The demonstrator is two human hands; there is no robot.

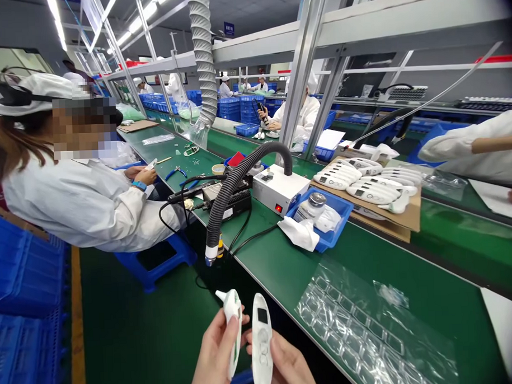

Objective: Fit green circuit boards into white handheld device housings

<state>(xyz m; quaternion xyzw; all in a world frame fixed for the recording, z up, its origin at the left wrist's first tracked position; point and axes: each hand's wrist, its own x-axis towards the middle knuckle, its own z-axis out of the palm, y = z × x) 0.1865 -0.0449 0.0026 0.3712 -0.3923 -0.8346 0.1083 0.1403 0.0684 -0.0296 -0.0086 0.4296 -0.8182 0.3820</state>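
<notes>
My left hand (215, 356) is closed around a white ear-thermometer shell with a probe tip (232, 321), held upright. Beside it my right hand (289, 367) grips a white front cover (261, 343) with a dark screen window and buttons. The two white parts stand side by side, nearly touching, below the near edge of the green bench (275, 270).
A clear plastic blister tray (370, 328) lies on the bench to the right. Behind it are a blue bin with a jar and cloth (319, 215), a cardboard sheet stacked with white thermometers (365, 182), a white box (279, 188) and a black hose (226, 198). A seated person in white (84, 198) works at left.
</notes>
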